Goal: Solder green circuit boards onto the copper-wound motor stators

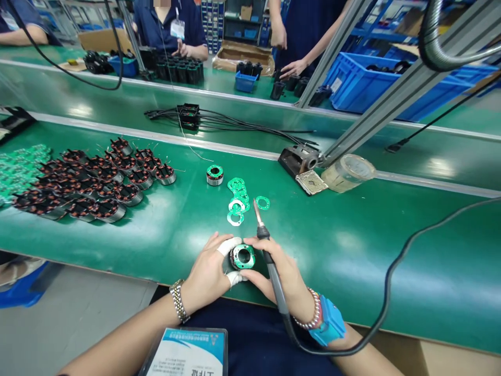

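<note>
A motor stator point(243, 257) topped with a green ring-shaped circuit board sits near the table's front edge, between my two hands. My left hand point(213, 267), with white covers on thumb and a finger, grips it from the left. On the other side, the thumb and fingertips of my right hand point(282, 269) touch the stator. That same hand also holds a soldering iron point(273, 266), its tip pointing away from me. Just beyond lie several overlapping ring boards point(239, 196) and one separate ring board point(262, 203). Another stator with a board point(215, 175) stands farther back.
Many copper-wound stators point(104, 180) crowd the left, beside a pile of green boards point(21, 169). A soldering iron stand point(299, 159), its sponge point(312, 182) and a clear plastic container point(348, 173) stand back right. The iron's cable point(387, 282) loops rightward. Co-workers work across the bench.
</note>
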The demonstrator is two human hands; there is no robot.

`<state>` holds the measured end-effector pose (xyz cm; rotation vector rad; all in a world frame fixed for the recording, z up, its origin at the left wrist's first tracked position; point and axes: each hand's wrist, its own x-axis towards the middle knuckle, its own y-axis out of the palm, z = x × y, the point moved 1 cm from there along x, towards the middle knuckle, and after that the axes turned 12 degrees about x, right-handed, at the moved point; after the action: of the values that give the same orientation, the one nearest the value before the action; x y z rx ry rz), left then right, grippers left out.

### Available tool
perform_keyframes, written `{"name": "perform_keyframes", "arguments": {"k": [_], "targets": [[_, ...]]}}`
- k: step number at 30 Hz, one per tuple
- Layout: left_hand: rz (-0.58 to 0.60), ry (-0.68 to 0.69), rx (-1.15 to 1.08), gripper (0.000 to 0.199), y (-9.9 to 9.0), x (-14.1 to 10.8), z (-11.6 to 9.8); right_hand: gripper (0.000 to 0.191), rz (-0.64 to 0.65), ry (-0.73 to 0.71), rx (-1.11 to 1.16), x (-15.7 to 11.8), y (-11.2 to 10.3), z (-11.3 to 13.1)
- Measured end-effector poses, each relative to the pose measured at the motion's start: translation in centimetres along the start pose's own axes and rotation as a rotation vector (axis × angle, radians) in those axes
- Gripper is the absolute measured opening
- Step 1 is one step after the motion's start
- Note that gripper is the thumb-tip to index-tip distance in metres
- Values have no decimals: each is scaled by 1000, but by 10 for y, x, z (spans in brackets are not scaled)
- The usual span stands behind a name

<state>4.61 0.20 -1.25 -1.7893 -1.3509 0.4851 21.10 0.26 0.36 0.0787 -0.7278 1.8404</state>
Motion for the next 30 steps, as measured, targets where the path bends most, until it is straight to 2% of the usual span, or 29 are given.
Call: {"name": "perform_keyframes", "arguments": {"k": [10,20,22,26,28,30], "targets": [[-9,-5,-14,44,0,-2,-2,33,-66,1,-1,-3,4,0],[-24,-5,21,42,1,0,-3,33,-28,-7,-13,-1,3,0],[-10,-22,25,46,0,-1,-2,35,-27,-10,-13,-3,0,0],[67,-40,-57,70,-10,-9,7,31,-100,-10,-43,-13,-10,0],[111,-28,-115,63,-18,-12,13,30,-110,5,-56,-18,-11,1],[121,-44,-148,46,-26,-12,17,31,-90,11,-45,-18,-9,2]]}}
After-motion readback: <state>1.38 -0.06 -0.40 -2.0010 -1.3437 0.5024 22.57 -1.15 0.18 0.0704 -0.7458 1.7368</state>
